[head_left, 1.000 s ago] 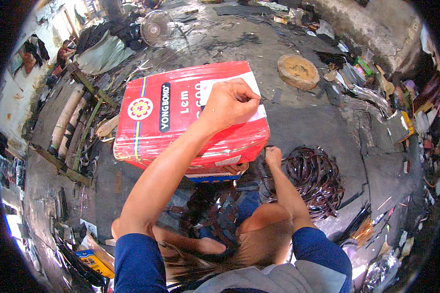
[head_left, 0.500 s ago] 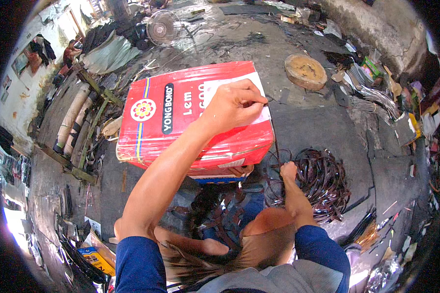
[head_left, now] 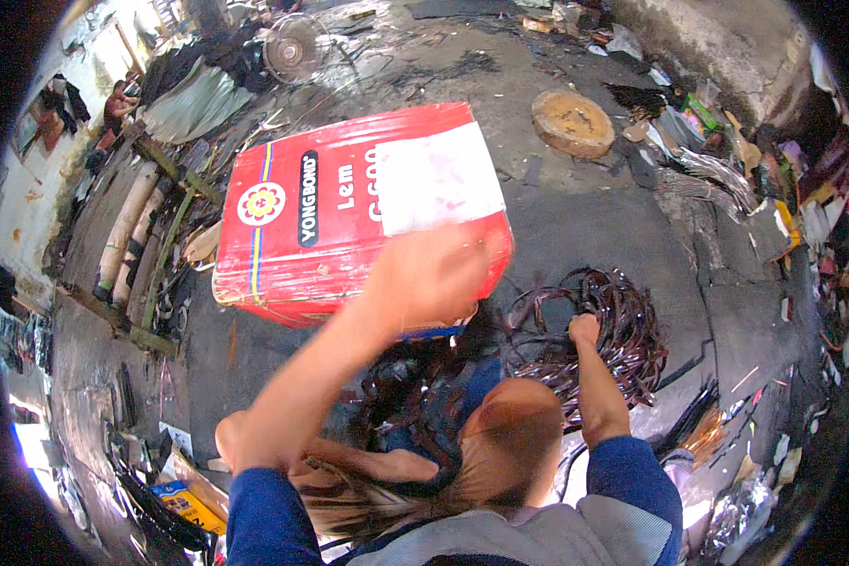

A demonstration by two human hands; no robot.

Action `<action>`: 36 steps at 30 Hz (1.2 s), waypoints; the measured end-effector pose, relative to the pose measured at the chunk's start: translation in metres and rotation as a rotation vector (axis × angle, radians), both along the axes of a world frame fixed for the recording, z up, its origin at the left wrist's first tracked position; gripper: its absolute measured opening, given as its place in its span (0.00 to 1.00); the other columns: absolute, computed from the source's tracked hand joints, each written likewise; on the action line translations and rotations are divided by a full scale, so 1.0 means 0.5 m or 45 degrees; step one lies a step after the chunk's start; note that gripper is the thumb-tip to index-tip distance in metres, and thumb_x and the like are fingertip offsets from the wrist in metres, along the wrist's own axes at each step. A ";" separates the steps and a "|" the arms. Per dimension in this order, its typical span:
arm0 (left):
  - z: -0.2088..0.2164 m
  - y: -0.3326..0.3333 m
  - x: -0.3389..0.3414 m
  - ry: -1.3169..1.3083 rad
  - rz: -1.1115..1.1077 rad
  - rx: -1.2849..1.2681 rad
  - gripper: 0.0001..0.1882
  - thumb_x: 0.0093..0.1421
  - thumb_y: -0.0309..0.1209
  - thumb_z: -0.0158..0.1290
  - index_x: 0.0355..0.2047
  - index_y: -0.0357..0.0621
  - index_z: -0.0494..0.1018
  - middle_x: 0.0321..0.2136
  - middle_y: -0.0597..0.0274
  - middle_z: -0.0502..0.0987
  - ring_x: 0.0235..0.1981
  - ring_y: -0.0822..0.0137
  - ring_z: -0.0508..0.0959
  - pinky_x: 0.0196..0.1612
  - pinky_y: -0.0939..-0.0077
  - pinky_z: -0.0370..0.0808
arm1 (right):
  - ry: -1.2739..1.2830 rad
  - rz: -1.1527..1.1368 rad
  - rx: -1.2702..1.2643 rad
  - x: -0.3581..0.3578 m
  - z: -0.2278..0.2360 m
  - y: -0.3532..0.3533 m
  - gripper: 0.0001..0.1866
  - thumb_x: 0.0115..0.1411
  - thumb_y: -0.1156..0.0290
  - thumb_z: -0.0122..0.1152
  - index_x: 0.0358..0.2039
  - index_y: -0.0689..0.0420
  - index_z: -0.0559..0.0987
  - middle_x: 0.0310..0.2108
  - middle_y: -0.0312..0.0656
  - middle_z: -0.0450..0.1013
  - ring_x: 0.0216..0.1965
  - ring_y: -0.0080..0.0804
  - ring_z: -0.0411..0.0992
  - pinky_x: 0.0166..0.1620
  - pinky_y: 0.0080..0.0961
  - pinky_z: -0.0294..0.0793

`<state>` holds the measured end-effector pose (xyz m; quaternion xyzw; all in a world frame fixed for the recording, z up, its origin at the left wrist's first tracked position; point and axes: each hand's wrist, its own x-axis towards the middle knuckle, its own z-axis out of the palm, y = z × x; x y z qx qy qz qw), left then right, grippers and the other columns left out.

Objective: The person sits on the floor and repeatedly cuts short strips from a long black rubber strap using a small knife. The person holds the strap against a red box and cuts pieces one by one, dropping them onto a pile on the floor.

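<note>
A large red carton with a white patch on its top sits in front of me, tilted slightly. My left hand is over the carton's near right edge, smeared by motion, so its fingers cannot be read. To the right, on the floor, lies a tangled coil of shiny dark brown strips. My right hand is at this coil, its fingers closed in a fist on a dark strip that is mostly hidden by the hand. More dark strips lie in shadow between my legs and the carton.
A round wooden block stands on the floor beyond the carton. A fan is at the far left, near a wooden frame with rolls. Scraps and sheets line the right side. A person sits far off at the left.
My left hand has come down and toward me from the carton's far right side, uncovering the white patch. My right hand has shifted slightly right. The whole view has shifted slightly.
</note>
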<state>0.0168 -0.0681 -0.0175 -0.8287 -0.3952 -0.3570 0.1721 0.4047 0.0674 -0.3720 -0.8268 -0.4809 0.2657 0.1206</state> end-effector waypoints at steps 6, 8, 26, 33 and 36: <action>-0.446 -0.240 0.060 -0.492 0.562 -0.886 0.28 0.57 0.36 0.60 0.57 0.39 0.70 0.53 0.44 0.72 0.52 0.43 0.74 0.53 0.52 0.73 | 0.850 0.118 -0.142 0.022 0.205 -0.086 0.17 0.66 0.55 0.62 0.28 0.55 0.77 0.23 0.34 0.74 0.21 0.19 0.71 0.19 0.18 0.67; -0.679 -0.338 0.021 -0.457 1.056 -0.978 0.40 0.56 0.45 0.63 0.63 0.37 0.63 0.58 0.37 0.67 0.57 0.40 0.70 0.60 0.51 0.69 | 0.858 0.223 -0.019 -0.021 0.264 -0.105 0.13 0.65 0.59 0.64 0.34 0.57 0.80 0.26 0.32 0.76 0.26 0.19 0.74 0.25 0.17 0.72; 0.076 -0.282 -0.035 -1.548 -0.030 -0.953 0.05 0.61 0.27 0.62 0.34 0.39 0.79 0.29 0.68 0.82 0.29 0.80 0.77 0.33 0.82 0.74 | 1.134 1.685 0.587 -0.418 0.844 -0.334 0.33 0.53 0.66 0.75 0.59 0.57 0.73 0.55 0.39 0.73 0.55 0.32 0.71 0.58 0.32 0.71; 0.079 -0.318 -0.051 -1.704 0.200 -0.786 0.05 0.60 0.28 0.63 0.29 0.39 0.80 0.25 0.67 0.81 0.24 0.81 0.76 0.27 0.84 0.71 | 1.063 1.535 0.348 -0.469 0.844 -0.334 0.24 0.51 0.67 0.77 0.48 0.61 0.79 0.44 0.41 0.79 0.48 0.29 0.75 0.54 0.30 0.73; 0.038 -0.340 -0.065 -1.551 0.201 -0.744 0.08 0.59 0.29 0.63 0.27 0.39 0.78 0.25 0.68 0.80 0.27 0.80 0.75 0.31 0.81 0.72 | 1.207 1.465 0.173 -0.466 0.852 -0.336 0.13 0.52 0.72 0.75 0.38 0.60 0.82 0.34 0.34 0.81 0.39 0.22 0.77 0.45 0.23 0.76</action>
